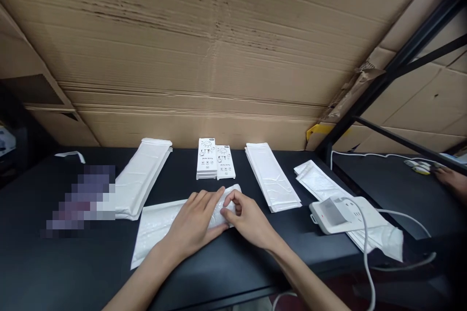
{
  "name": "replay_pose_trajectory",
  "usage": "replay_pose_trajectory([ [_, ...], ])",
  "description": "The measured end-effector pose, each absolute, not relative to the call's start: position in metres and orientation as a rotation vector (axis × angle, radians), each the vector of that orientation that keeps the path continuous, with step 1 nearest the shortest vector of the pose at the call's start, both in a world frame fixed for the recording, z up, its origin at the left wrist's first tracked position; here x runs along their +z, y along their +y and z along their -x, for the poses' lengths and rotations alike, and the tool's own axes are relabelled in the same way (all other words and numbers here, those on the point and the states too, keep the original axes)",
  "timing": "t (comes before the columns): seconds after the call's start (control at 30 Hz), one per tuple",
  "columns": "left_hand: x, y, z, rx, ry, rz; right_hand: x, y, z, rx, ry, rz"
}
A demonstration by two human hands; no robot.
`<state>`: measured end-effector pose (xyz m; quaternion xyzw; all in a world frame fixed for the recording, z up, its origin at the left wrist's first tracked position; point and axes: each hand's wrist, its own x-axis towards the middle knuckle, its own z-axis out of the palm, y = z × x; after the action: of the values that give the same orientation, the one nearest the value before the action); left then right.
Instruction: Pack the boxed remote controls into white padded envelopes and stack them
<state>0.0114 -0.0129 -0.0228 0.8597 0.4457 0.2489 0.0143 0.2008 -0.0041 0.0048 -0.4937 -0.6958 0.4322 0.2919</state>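
Note:
A white bubble mailer [156, 223] lies slantwise on the black table in front of me. My left hand [195, 216] is laid across it, fingers along the far side and thumb along the near side, holding it down. At the mailer's right end my right hand [246, 216] curls, thumb and forefinger pinched together at its edge. What exactly sits between those fingertips is too small to see. Beyond my hands stand small white printed boxes in two stacks, a left stack [206, 158] and a lower right stack [225, 163].
White mailers are piled at the left [146, 170] and right [272, 175]. Farther right, a white power strip [343, 215] with a cable rests on more mailers [323, 182]. Cardboard [204, 58] walls the back; a black metal frame [394, 68] and another person's hand [450, 180] are at right.

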Motion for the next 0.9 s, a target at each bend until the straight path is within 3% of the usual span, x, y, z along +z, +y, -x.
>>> replay_pose_trajectory([
  [0.9,-0.023,-0.018,-0.018,0.674,1.294,-2.615,0.015,-0.003,-0.212,1.404,-1.947,1.120],
])
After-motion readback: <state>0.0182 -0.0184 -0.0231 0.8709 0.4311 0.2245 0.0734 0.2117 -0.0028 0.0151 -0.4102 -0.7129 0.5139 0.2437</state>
